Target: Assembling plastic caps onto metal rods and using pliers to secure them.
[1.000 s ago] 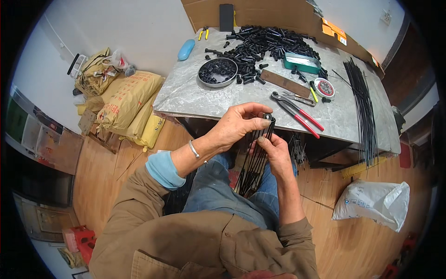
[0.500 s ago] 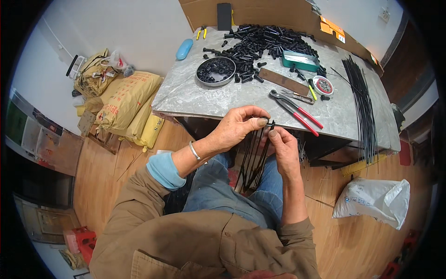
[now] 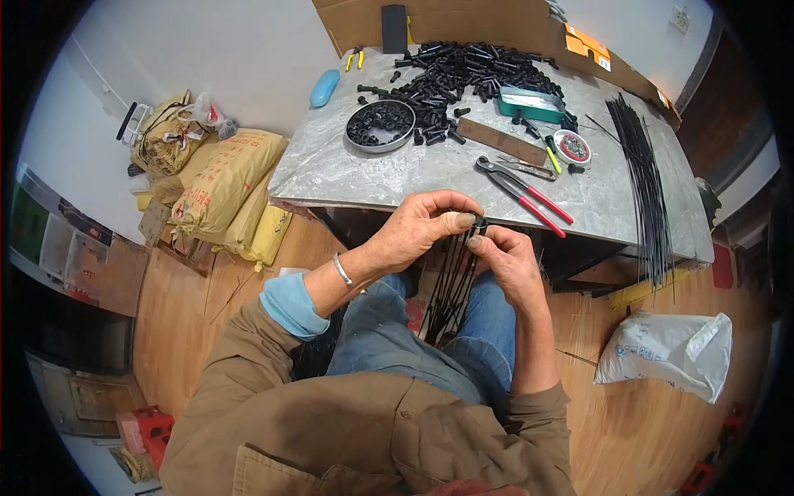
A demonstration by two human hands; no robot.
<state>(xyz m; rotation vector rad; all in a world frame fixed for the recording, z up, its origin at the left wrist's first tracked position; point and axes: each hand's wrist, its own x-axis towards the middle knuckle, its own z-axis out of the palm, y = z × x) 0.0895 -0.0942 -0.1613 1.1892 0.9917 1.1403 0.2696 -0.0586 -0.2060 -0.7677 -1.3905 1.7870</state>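
Observation:
My left hand (image 3: 423,229) is closed, thumb and forefinger pinching a small black part (image 3: 480,223) just in front of the table's near edge. Thin black wires (image 3: 451,285) hang in a loose bunch below it, between my knees. Right beside the part, my right hand (image 3: 513,264) is also closed, its thumb and forefinger pressed on a wire near its upper end. My fingers partly cover the small part, so its exact shape and how the wires join it are hidden.
On the grey table (image 3: 314,174) lie a heap of black bolt-like parts (image 3: 463,78), a round metal tray (image 3: 380,149), red-handled pliers (image 3: 529,202), a rusty metal bar (image 3: 500,142), a green box (image 3: 529,113) and long black wires (image 3: 641,182). Sacks (image 3: 219,182) stand at left; a white bag (image 3: 662,355) at right.
My right hand has shifted slightly down and right, its thumb and forefinger now just below the small part. My left hand keeps its pinch in nearly the same place.

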